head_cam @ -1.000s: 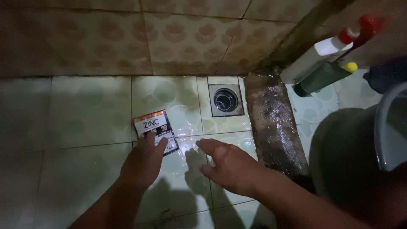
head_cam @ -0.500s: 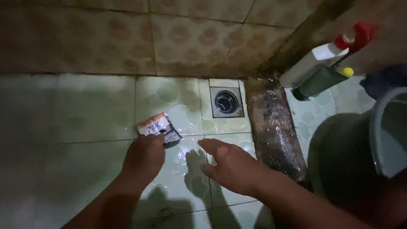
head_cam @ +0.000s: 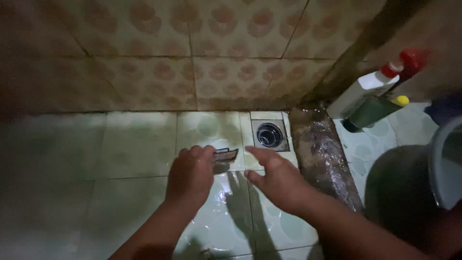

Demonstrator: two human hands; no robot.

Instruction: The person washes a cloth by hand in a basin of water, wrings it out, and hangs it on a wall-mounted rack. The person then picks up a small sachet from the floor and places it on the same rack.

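On a wet, pale green tiled floor (head_cam: 130,144), seen from above, two bare hands work close together near the foot of a patterned brown wall (head_cam: 207,72). Left hand (head_cam: 191,174) is closed around a small sachet (head_cam: 225,155), pinching it by one end; the packet is lifted edge-on just above the tiles, so only a thin dark strip with a light rim shows beyond the fingers. Right hand (head_cam: 274,179) holds nothing — fingers spread and slightly curled, hovering just beside the sachet without touching it.

Judging by this, the sachet is already picked up off the floor; it looks unopened, though that is not certain, and whatever it holds has not been let out.

Just past the hands sits a square metal drain (head_cam: 270,135). Right of it runs a dark, grimy, wet strip (head_cam: 322,154) of floor. Further right, a white spray bottle (head_cam: 365,89) with a red trigger leans over a dark green bottle (head_cam: 373,111) with a yellow cap.

A grey bucket (head_cam: 447,163) is cut off by the right edge — only part of its rim shows. The light is dim, the corners fall into shadow, and the sachet's face cannot be made out.
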